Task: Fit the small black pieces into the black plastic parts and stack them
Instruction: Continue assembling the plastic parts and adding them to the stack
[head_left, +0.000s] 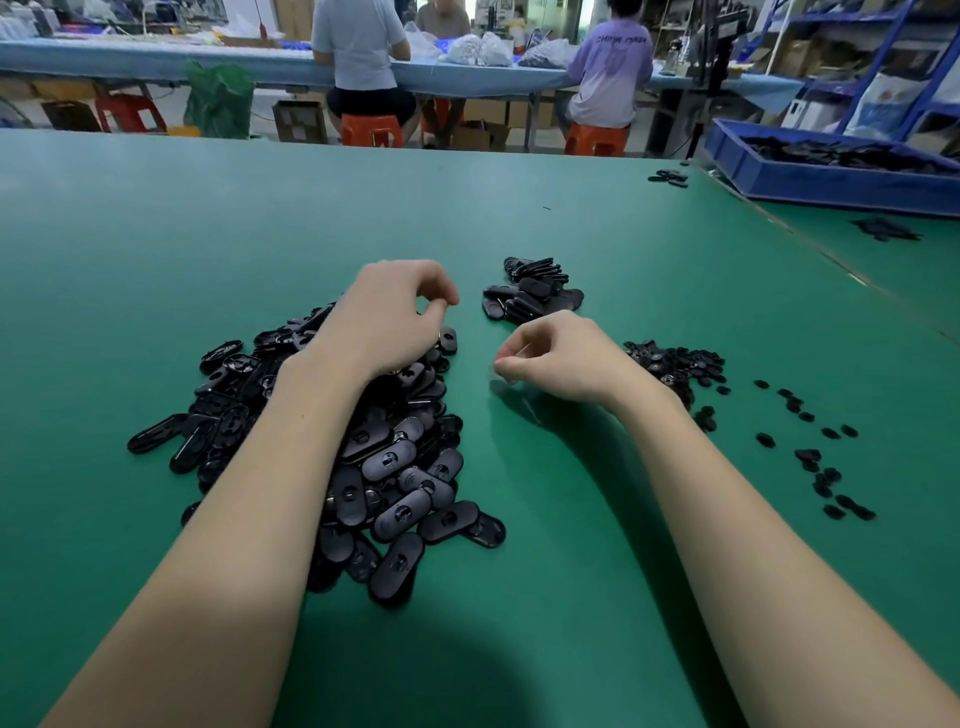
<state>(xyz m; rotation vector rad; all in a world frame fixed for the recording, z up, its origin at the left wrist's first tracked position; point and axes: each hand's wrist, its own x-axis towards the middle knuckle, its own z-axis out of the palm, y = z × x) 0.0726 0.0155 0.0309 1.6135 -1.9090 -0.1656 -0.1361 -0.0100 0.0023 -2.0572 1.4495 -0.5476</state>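
We observe: left hand (387, 317) over pile of plastic parts (384, 457), fingers curled, contents indeterminate. Right hand (558, 358) above tabletop (519, 597), curled, contents indeterminate.

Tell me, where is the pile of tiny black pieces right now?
In the head view, the tiny black pieces lie on the green table at the right, just beyond the right hand, with loose ones scattered further right.

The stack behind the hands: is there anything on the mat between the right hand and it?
Nothing visible. Bare green mat lies between the right hand and the stack, which sits just beyond its knuckles. The small pieces lie to the right, the big pile under the left hand.
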